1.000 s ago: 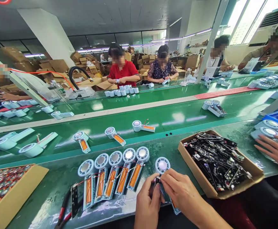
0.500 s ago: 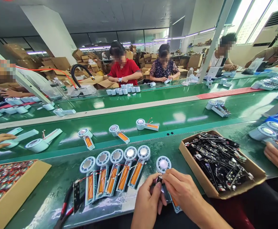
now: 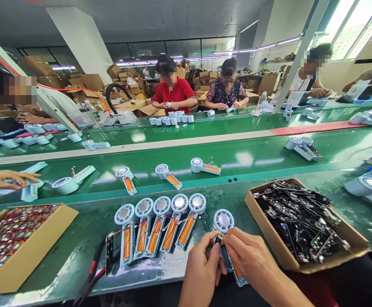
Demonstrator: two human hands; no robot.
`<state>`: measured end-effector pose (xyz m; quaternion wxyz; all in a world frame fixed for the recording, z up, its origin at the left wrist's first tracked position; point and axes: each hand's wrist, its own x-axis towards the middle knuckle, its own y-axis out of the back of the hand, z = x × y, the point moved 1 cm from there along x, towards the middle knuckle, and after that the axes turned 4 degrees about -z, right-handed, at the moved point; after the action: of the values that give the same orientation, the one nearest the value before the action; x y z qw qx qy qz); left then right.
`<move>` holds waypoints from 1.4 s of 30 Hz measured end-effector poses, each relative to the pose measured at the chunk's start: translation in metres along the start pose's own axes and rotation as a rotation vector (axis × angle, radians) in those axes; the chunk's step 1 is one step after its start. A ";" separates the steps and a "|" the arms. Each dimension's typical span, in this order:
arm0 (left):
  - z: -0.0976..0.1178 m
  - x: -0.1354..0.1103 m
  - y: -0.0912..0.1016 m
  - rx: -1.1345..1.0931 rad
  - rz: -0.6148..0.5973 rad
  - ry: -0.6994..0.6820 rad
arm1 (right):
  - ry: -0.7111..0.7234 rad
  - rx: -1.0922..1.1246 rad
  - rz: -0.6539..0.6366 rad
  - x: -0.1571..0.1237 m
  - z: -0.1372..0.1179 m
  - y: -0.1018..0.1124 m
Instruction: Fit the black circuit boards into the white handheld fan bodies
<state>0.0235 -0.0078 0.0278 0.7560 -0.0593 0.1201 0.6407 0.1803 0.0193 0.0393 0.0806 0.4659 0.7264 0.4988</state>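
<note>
At far left, a co-worker's hand reaches over the green belt. Below it, a cardboard box of wired discs stands on the bench. Pliers lie close beside a loose black board, from which a red wire appears to run to the nearest of five pale casings, set side by side with orange strips in their handles.

Next, the person's left hand pinches a small black board between thumb and forefinger. It is held above a sixth casing, whose round head lies just beyond the fingers and whose handle runs under the hands to the bench's near edge. The right hand has its fingertips drawn together at the board's end; what is between them is hidden.

Good work here probably calls for a steady left grip near that end, light straight pressure from the right fingertips, and slack in any thin wires. A box of black boards sits at right.
</note>
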 end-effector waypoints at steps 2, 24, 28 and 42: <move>-0.001 -0.002 -0.003 0.098 0.068 -0.070 | -0.041 -0.023 0.000 0.000 0.000 -0.003; -0.013 -0.010 -0.005 0.495 0.121 -0.278 | -0.281 0.259 0.058 0.005 -0.002 -0.004; -0.010 -0.011 -0.002 0.465 0.120 -0.253 | -0.261 0.236 0.071 0.005 -0.002 -0.006; -0.013 -0.010 -0.001 0.514 0.121 -0.345 | -0.170 0.015 0.025 0.009 -0.002 -0.006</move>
<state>0.0220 -0.0210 0.0174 0.7159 0.2506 0.1515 0.6339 0.1703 0.0244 0.0386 0.1324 0.5161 0.7147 0.4531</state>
